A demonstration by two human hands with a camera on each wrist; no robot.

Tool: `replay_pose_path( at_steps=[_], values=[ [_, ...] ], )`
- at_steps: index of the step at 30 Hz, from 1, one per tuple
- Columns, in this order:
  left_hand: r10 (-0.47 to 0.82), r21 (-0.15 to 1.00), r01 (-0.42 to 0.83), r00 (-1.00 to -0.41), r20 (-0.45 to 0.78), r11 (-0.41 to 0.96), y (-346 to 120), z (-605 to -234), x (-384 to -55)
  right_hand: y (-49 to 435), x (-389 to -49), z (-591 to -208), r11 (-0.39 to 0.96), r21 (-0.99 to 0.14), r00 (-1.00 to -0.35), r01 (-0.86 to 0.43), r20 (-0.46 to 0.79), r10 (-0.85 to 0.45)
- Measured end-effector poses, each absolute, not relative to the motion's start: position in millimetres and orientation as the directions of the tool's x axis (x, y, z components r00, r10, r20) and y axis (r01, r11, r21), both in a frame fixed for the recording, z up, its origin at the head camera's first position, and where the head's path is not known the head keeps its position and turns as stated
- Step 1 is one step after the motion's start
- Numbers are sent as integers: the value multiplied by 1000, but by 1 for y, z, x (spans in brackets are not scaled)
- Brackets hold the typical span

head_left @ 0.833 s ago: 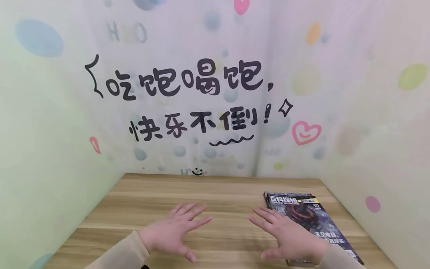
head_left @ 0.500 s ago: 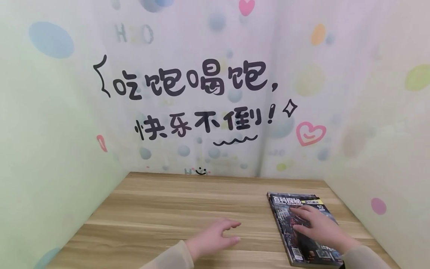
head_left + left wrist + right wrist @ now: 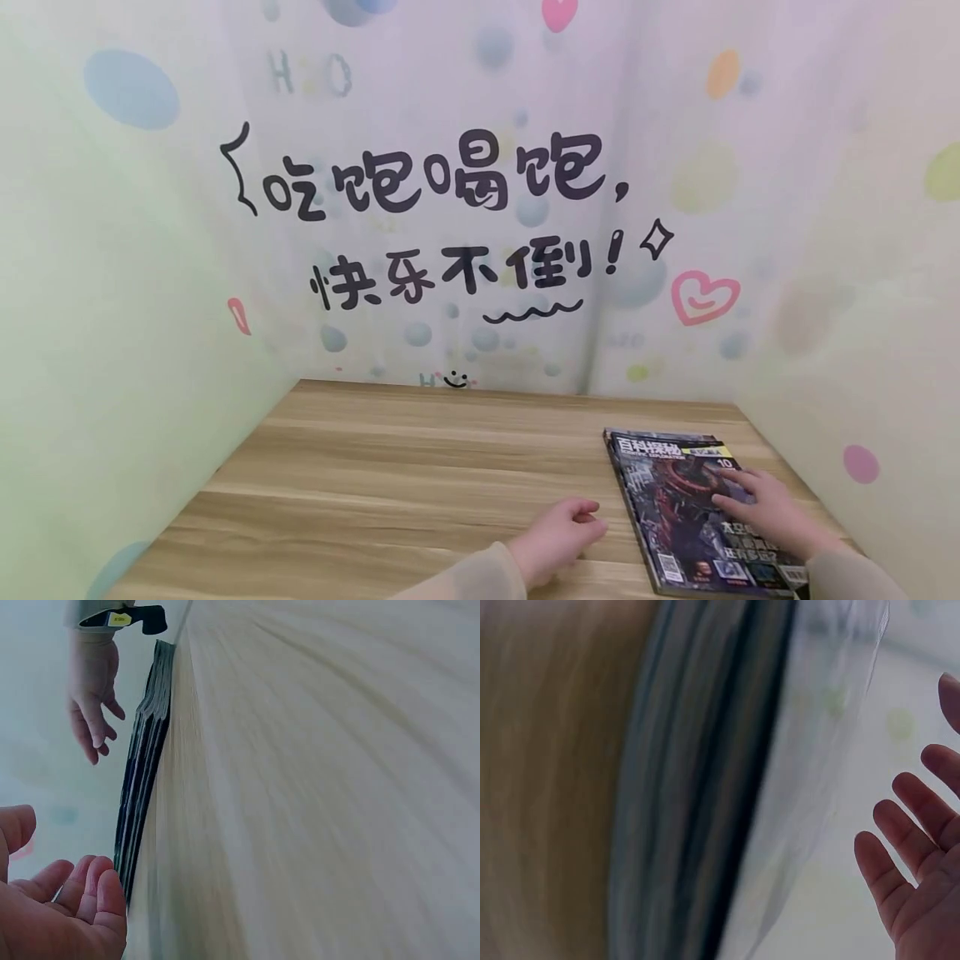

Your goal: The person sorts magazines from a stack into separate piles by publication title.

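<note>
A stack of several magazines lies on the right side of the wooden table; the top one has a dark cover with a red machine-like picture. My right hand hovers over the right part of that cover, fingers spread and apart from it in the right wrist view. To the left of the stack is my left hand, its fingers relaxed and holding nothing. The left wrist view shows the stack edge-on, with my left hand close to it and my right hand above it.
The wooden table reaches back to a patterned wall with black lettering. Pale side walls close it in at left and right, the right one near the magazines.
Both hands have moved to the right, the left from mid-table towards the stack, the right across the cover. The head view has turned slightly left. The magazines keep their place on the table.
</note>
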State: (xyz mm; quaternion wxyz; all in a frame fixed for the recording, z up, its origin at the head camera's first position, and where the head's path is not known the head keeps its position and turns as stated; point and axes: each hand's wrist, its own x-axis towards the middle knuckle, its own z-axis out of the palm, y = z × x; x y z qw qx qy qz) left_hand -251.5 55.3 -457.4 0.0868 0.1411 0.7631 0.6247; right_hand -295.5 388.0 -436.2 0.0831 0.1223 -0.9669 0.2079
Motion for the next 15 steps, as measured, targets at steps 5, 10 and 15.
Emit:
replay_pose_path(
  at_steps=[5, 10, 15],
  values=[
    [244, 994, 5, -970, -22, 110, 82, -459, -258, 410, -300, -441, 915, -336, -965, -223, 211, -157],
    [166, 995, -30, -985, -45, 96, 101, -462, -263, 427, -302, -446, 890, -439, -992, -125, 80, -100],
    [164, 995, -78, -983, -87, 62, 115, -462, -263, 438, -300, -453, 853, -520, -997, -45, -33, -73]
  ],
)
